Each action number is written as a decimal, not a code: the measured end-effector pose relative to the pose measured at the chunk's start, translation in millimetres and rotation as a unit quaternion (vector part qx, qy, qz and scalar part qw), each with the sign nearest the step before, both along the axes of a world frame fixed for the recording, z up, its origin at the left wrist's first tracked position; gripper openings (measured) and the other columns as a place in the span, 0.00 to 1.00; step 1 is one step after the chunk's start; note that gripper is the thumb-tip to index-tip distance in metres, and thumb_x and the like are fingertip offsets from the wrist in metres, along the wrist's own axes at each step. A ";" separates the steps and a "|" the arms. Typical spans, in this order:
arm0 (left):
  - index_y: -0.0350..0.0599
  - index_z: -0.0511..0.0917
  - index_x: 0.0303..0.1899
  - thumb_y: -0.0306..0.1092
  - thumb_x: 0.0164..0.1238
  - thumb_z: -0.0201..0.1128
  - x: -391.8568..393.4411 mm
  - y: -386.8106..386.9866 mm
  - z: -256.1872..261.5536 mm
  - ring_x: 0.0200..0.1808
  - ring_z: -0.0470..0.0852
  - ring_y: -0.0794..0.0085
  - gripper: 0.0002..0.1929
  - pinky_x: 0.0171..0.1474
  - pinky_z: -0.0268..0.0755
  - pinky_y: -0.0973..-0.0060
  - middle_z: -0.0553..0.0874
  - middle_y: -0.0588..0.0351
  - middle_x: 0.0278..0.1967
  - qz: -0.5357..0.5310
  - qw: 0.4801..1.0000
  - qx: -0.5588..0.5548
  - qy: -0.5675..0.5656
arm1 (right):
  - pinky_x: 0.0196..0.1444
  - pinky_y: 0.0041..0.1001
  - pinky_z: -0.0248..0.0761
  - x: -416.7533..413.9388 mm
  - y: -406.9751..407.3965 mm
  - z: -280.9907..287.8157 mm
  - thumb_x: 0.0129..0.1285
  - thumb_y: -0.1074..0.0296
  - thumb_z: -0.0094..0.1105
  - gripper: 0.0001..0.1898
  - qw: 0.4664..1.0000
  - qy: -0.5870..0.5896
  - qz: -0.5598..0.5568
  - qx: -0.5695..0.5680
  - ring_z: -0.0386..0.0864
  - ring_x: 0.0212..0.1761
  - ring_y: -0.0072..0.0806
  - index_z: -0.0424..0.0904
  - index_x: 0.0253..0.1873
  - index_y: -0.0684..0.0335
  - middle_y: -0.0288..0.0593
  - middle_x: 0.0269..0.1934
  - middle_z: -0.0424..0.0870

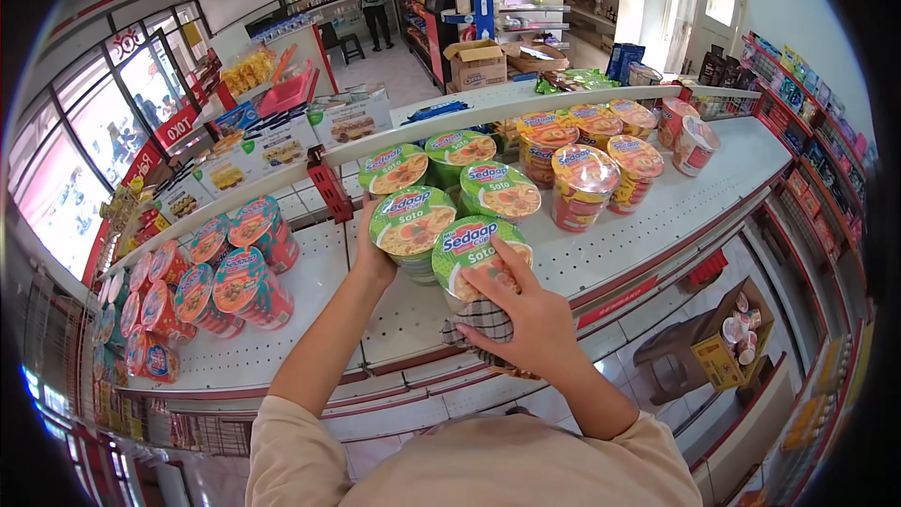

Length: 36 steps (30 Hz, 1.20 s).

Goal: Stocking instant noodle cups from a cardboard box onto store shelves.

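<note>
Green-lidded Mie Sedaap Soto noodle cups stand in a cluster on the white perforated metal shelf (436, 327). My left hand (373, 250) rests against the left side of the left green noodle cup (413, 225), its fingers partly hidden behind it. The front green noodle cup (450, 253) is close to the shelf's front edge. Across its lid lie the fingers of my right hand (535, 317), while the thumb presses a black-and-white checked cloth (486, 327) below the lid. More green cups (500, 190) sit directly behind these two.
Yellow-and-red noodle cups (584, 176) stand to the right, teal-and-pink cups (250, 282) to the left. A raised shelf rail (493, 116) runs behind. On the floor side at right, a cardboard box (725, 345) holds several cups on a brown stool (658, 359). A person (373, 7) stands far back.
</note>
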<state>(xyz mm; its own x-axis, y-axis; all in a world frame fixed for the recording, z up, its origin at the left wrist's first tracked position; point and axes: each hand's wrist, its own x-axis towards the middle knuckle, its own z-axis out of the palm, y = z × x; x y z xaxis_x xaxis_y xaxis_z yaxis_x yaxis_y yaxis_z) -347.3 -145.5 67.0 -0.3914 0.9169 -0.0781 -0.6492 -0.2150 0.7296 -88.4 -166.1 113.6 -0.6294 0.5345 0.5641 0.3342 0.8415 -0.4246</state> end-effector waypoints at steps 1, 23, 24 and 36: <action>0.57 0.60 0.59 0.42 0.63 0.53 1.1 2.5 0.9 0.48 0.80 0.65 0.23 0.51 0.75 0.67 0.78 0.56 0.48 0.000 1.000 0.001 0.000 | 0.37 0.28 0.77 3.0 3.5 1.0 0.44 0.54 0.71 0.28 1.000 0.000 0.000 0.001 0.81 0.43 0.36 0.76 0.54 0.47 0.49 0.63 0.66; 0.61 0.54 0.61 0.45 0.62 0.52 57.9 61.2 -5.0 0.51 0.79 0.63 0.26 0.50 0.75 0.64 0.75 0.55 0.52 0.039 0.998 0.000 0.042 | 0.44 0.29 0.76 62.9 58.3 2.8 0.44 0.58 0.71 0.27 1.000 -0.003 0.016 0.003 0.80 0.45 0.36 0.77 0.53 0.47 0.43 0.61 0.69; 0.58 0.61 0.57 0.44 0.64 0.51 62.7 63.5 -5.5 0.47 0.81 0.64 0.21 0.48 0.77 0.66 0.79 0.56 0.49 0.056 0.998 -0.015 0.028 | 0.44 0.29 0.75 66.8 60.6 2.7 0.44 0.58 0.71 0.26 1.000 0.000 0.018 -0.002 0.80 0.45 0.36 0.77 0.53 0.47 0.43 0.61 0.69; 0.62 0.47 0.65 0.48 0.58 0.57 91.1 88.8 -3.5 0.55 0.75 0.62 0.36 0.51 0.74 0.63 0.69 0.52 0.56 0.060 0.996 0.023 0.055 | 0.44 0.31 0.75 92.7 85.0 5.8 0.44 0.60 0.70 0.27 0.999 0.012 0.027 0.015 0.79 0.47 0.37 0.77 0.54 0.48 0.43 0.59 0.70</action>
<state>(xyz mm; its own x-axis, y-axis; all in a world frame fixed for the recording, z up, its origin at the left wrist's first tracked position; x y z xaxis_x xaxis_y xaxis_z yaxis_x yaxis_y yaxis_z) -256.1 -56.8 63.5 -0.5024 0.8646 0.0111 -0.5342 -0.3205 0.7822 4.4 -81.1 119.5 -0.6429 0.4822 0.5951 0.2771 0.8708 -0.4062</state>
